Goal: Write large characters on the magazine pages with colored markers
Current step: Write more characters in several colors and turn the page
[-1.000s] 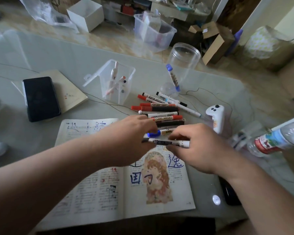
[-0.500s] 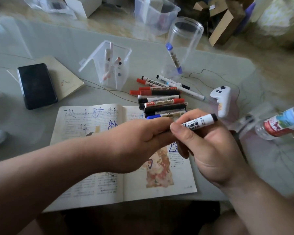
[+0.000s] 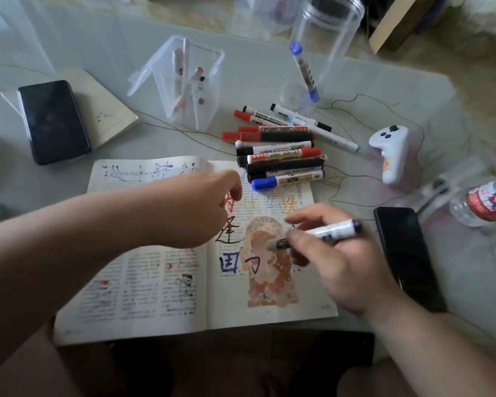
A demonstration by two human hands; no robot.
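Observation:
The open magazine (image 3: 161, 296) lies at the table's near edge, with large blue, red and black characters written on both pages. My right hand (image 3: 341, 270) holds a white marker (image 3: 332, 229) over the right page. Its bare tip points left, just above the printed figure. My left hand (image 3: 201, 207) hovers curled over the fold near the top of the page. The marker's cap is hidden inside its fingers. A pile of red, black and blue markers (image 3: 281, 156) lies touching the magazine's top right corner.
A clear pen holder (image 3: 189, 90) and a clear jar (image 3: 327, 38) with a blue marker stand behind the pile. One black phone (image 3: 53, 121) rests on a notebook (image 3: 109, 113) at left, another phone (image 3: 407, 259) by my right hand. A white controller (image 3: 391, 153) and a bottle (image 3: 487, 199) sit at right.
Both hands gripped the capped marker together. They have since separated: the left hand moved left with the cap, and the right hand lowered the uncapped marker toward the right page.

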